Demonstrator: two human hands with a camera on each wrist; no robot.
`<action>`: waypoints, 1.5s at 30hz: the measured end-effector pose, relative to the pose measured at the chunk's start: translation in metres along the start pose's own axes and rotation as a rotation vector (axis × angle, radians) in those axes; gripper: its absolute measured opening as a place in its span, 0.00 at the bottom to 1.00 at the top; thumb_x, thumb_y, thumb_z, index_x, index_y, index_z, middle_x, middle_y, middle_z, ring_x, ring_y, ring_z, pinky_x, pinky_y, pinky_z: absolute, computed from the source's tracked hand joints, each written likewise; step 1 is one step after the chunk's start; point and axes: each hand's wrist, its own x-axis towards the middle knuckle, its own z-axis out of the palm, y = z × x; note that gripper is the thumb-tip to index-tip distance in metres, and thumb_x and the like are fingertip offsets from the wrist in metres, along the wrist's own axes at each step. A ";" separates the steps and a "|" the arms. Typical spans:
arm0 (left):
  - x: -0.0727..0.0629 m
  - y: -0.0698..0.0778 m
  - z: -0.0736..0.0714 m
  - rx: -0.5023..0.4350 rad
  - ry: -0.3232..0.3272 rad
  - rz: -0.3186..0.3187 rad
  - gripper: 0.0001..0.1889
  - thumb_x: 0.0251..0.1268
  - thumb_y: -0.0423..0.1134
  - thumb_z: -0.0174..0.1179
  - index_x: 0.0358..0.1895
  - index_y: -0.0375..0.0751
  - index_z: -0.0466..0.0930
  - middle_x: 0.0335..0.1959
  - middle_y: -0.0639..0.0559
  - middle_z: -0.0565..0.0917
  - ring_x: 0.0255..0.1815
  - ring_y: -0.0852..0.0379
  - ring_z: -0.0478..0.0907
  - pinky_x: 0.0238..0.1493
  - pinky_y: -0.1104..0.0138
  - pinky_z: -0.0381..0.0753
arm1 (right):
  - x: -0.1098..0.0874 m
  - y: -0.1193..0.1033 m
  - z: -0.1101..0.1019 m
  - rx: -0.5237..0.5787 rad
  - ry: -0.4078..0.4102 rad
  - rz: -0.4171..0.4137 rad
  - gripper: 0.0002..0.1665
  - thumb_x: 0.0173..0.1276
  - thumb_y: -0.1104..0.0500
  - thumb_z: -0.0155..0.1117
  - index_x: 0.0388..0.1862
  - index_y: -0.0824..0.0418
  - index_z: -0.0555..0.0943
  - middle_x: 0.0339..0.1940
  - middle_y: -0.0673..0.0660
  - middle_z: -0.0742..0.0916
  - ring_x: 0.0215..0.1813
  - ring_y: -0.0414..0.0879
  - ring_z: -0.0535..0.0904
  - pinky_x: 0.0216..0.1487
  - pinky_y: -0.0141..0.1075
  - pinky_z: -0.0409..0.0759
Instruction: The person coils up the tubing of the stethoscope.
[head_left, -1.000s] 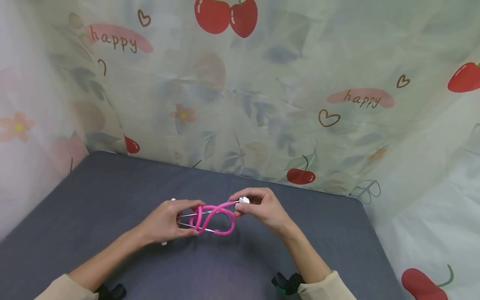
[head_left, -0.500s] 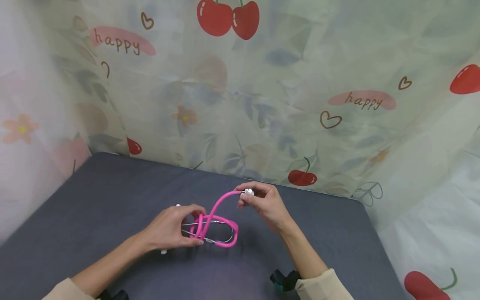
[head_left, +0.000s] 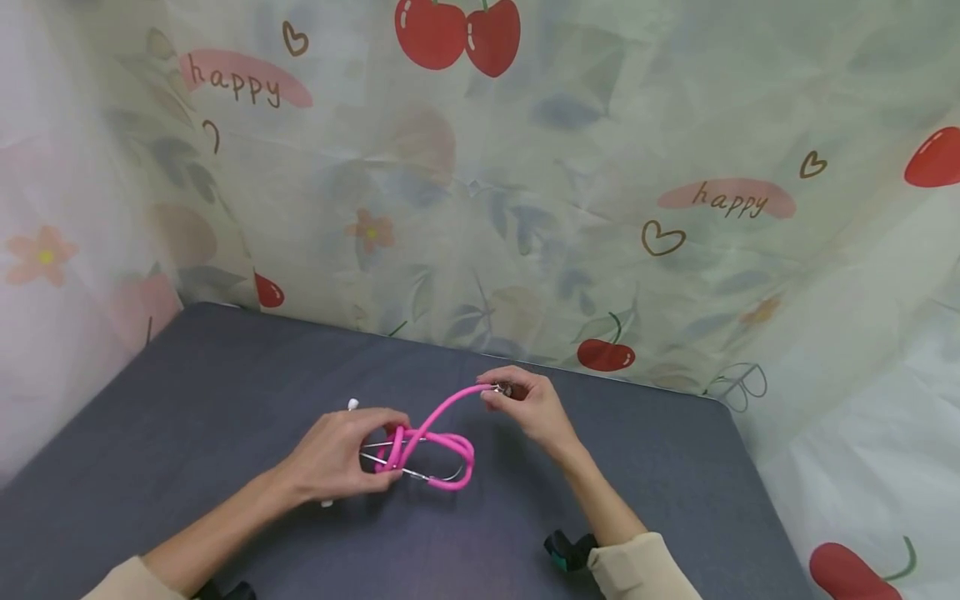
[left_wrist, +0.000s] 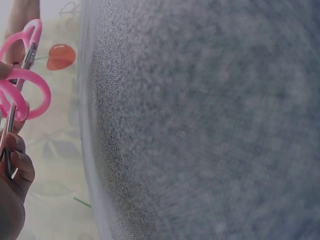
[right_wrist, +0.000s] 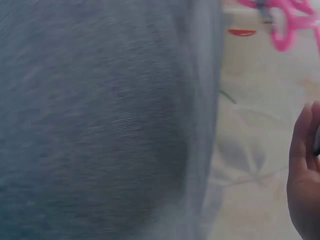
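now the end piece (head_left: 502, 389) of the stethoscope (head_left: 422, 434) stands farther from its coil (head_left: 471, 463) than before, so uncoiling seems begun above the table (head_left: 675, 475); the right hand (head_left: 534, 412) pinches it, the left hand (head_left: 341, 454) is clamped on the coil.

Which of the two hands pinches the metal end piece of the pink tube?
It is the right hand: it pinches the metal end piece, whereas the left hand grips the looped part of the pink tube.
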 end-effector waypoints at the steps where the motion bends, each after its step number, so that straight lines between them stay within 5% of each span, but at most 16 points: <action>1: 0.000 0.000 0.000 -0.007 0.002 0.001 0.27 0.45 0.51 0.77 0.53 0.58 0.81 0.38 0.71 0.80 0.24 0.67 0.73 0.25 0.74 0.70 | 0.000 0.004 0.001 -0.039 0.008 -0.007 0.10 0.66 0.63 0.70 0.47 0.62 0.87 0.35 0.57 0.87 0.32 0.46 0.83 0.37 0.37 0.81; 5: 0.000 0.002 0.000 -0.053 -0.003 0.014 0.28 0.45 0.50 0.77 0.54 0.57 0.80 0.40 0.70 0.80 0.26 0.67 0.73 0.26 0.74 0.71 | 0.001 0.014 0.009 -0.111 0.007 -0.011 0.09 0.66 0.63 0.69 0.45 0.62 0.87 0.36 0.57 0.88 0.31 0.49 0.83 0.34 0.35 0.81; 13: 0.005 0.004 -0.001 -0.059 0.039 0.023 0.29 0.44 0.48 0.78 0.54 0.57 0.79 0.38 0.68 0.80 0.21 0.64 0.70 0.23 0.74 0.69 | -0.002 -0.001 0.027 -0.142 -0.046 0.105 0.10 0.69 0.65 0.65 0.46 0.69 0.86 0.39 0.67 0.88 0.36 0.65 0.85 0.40 0.55 0.82; 22: 0.009 0.002 -0.002 0.002 0.112 -0.040 0.30 0.42 0.48 0.80 0.53 0.56 0.80 0.34 0.68 0.79 0.20 0.66 0.65 0.21 0.72 0.66 | -0.003 0.028 0.034 -0.182 -0.045 0.136 0.14 0.67 0.63 0.69 0.51 0.62 0.87 0.43 0.57 0.89 0.38 0.43 0.84 0.39 0.35 0.82; 28: 0.010 0.001 -0.001 0.033 0.137 -0.066 0.31 0.43 0.49 0.79 0.56 0.56 0.79 0.32 0.67 0.78 0.21 0.67 0.64 0.22 0.72 0.66 | -0.006 0.026 0.041 -0.211 -0.031 0.089 0.17 0.65 0.63 0.71 0.53 0.56 0.87 0.44 0.53 0.89 0.38 0.43 0.84 0.37 0.32 0.80; 36: 0.012 0.001 -0.001 0.035 0.125 -0.028 0.39 0.50 0.53 0.75 0.70 0.60 0.72 0.39 0.66 0.80 0.20 0.69 0.63 0.21 0.73 0.66 | -0.011 0.021 0.051 -0.262 -0.047 0.095 0.06 0.64 0.61 0.72 0.39 0.58 0.89 0.33 0.51 0.90 0.31 0.38 0.77 0.30 0.30 0.73; 45: 0.012 0.001 0.000 0.108 0.075 0.026 0.35 0.59 0.51 0.71 0.71 0.68 0.69 0.42 0.65 0.75 0.14 0.73 0.57 0.17 0.76 0.61 | -0.015 0.019 0.056 -0.193 -0.137 0.186 0.14 0.68 0.63 0.68 0.50 0.67 0.86 0.36 0.59 0.90 0.30 0.46 0.84 0.29 0.30 0.75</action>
